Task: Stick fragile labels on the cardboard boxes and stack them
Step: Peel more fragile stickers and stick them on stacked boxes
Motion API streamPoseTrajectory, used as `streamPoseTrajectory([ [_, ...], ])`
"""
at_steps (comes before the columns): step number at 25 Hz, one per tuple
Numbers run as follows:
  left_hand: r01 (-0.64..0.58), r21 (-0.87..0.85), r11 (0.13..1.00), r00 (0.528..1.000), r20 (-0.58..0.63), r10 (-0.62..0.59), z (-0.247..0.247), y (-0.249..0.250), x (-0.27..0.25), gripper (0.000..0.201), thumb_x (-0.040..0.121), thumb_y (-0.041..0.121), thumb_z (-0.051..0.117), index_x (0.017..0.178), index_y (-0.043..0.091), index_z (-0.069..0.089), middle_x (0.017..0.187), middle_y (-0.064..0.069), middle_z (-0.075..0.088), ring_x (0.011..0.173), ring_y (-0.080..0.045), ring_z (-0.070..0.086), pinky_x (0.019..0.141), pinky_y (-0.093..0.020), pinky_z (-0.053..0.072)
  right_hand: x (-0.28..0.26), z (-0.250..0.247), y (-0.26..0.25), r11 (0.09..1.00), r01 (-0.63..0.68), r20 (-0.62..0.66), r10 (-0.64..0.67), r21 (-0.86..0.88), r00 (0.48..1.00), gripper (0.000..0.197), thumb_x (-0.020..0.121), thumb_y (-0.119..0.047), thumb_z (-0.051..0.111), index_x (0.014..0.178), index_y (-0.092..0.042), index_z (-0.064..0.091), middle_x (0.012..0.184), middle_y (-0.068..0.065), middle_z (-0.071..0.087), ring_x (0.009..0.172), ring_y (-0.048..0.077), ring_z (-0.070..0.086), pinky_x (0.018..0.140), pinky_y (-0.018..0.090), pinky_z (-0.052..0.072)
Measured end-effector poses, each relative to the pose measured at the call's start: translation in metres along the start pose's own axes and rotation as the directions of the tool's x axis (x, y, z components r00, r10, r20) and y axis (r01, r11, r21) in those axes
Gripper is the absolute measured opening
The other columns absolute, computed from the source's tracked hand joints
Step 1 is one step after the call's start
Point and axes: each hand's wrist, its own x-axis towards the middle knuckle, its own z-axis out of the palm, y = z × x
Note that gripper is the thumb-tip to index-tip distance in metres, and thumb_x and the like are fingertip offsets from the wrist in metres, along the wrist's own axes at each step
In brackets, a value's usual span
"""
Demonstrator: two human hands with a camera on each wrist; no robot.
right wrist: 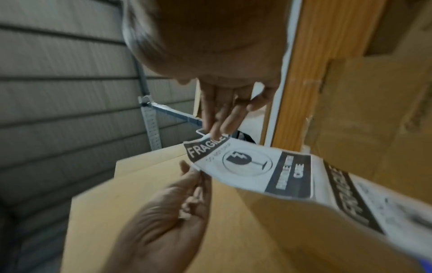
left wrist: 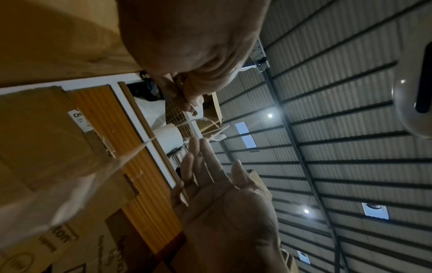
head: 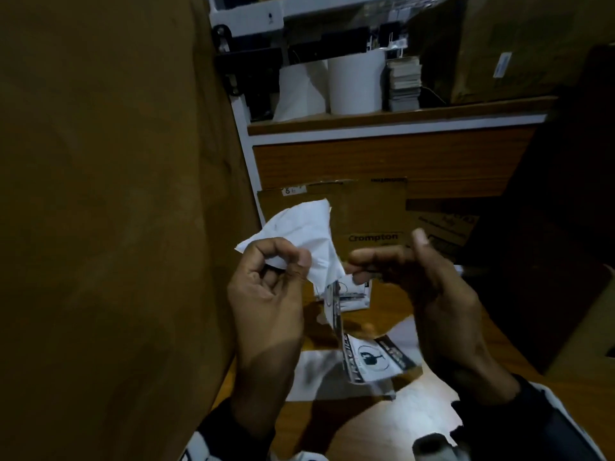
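Observation:
A strip of black-and-white FRAGILE labels (right wrist: 245, 164) hangs between my hands above the table, and its lower end (head: 369, 357) trails toward the tabletop. My left hand (head: 286, 259) pinches the crumpled white paper (head: 299, 224) at the strip's upper end, thumb against curled fingers (right wrist: 195, 177). The straight fingers of my right hand (head: 357, 269) touch the label's top edge (right wrist: 217, 133), thumb standing apart. A tall cardboard box (head: 100, 194) fills the left. A Crompton cardboard box (head: 366, 214) stands behind my hands.
White sheets (head: 316, 374) lie on the wooden table (head: 349, 424). Behind the boxes a wood-fronted cabinet (head: 382, 161) carries two white paper rolls (head: 356, 81) and a stack of cards (head: 404, 84). Another printed carton (head: 442, 227) and a dark bulk (head: 565, 194) stand right.

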Motion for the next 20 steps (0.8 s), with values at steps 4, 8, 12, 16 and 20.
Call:
streamPoseTrajectory([
  [4,-0.054,0.037,0.998,0.994,0.094,0.05,-0.002,0.004,0.002,0.013,0.088,0.003,0.072,0.091,0.013,0.064,0.084,0.011,0.069,0.08,-0.002,0.066,0.076,-0.018,0.054,0.012,0.002,-0.009,0.974,0.071,-0.011,-0.075,-0.215,0.997,0.049,0.103,-0.053,0.044,0.093,-0.017,0.075,0.088,-0.006,0.077,0.083,0.009,0.071,0.071,0.011,0.05],
  [8,-0.097,0.06,0.993,0.979,0.185,0.085,0.003,0.003,-0.003,0.019,0.088,-0.004,0.071,0.091,0.012,0.062,0.086,0.01,0.069,0.085,-0.006,0.07,0.078,-0.017,0.054,0.014,0.006,-0.018,0.975,0.042,0.019,-0.039,-0.216,0.999,0.026,0.08,-0.041,0.072,0.092,-0.018,0.076,0.085,-0.004,0.077,0.078,0.005,0.073,0.07,0.012,0.053],
  [12,-0.059,0.062,0.996,0.978,0.205,0.045,-0.001,0.0,-0.004,0.019,0.085,0.006,0.074,0.097,0.015,0.063,0.1,0.007,0.068,0.098,-0.011,0.07,0.081,-0.019,0.056,0.011,-0.001,-0.014,0.987,-0.007,0.012,0.009,-0.162,1.0,0.011,0.086,-0.02,0.078,0.096,-0.016,0.078,0.088,0.001,0.079,0.083,0.013,0.076,0.075,0.021,0.06],
  [16,-0.197,0.335,0.921,0.974,0.177,0.144,-0.008,0.003,0.006,0.05,0.081,0.055,0.079,0.119,0.031,0.057,0.142,0.016,0.035,0.134,-0.004,0.044,0.105,-0.032,0.049,0.006,0.005,-0.004,0.914,0.089,-0.028,-0.109,-0.395,0.994,0.01,0.09,-0.019,0.077,0.095,-0.027,0.077,0.088,-0.013,0.076,0.087,0.002,0.071,0.075,0.016,0.056],
  [20,-0.294,0.688,0.664,0.944,0.32,0.086,-0.017,0.009,0.022,0.048,0.08,0.083,0.051,0.103,0.042,0.06,0.113,0.024,0.057,0.108,0.001,0.052,0.096,-0.049,0.049,0.003,0.016,0.005,0.78,0.249,0.004,-0.302,-0.574,0.953,0.017,0.087,-0.02,0.079,0.098,-0.032,0.076,0.092,-0.019,0.071,0.092,0.0,0.065,0.076,0.011,0.051],
])
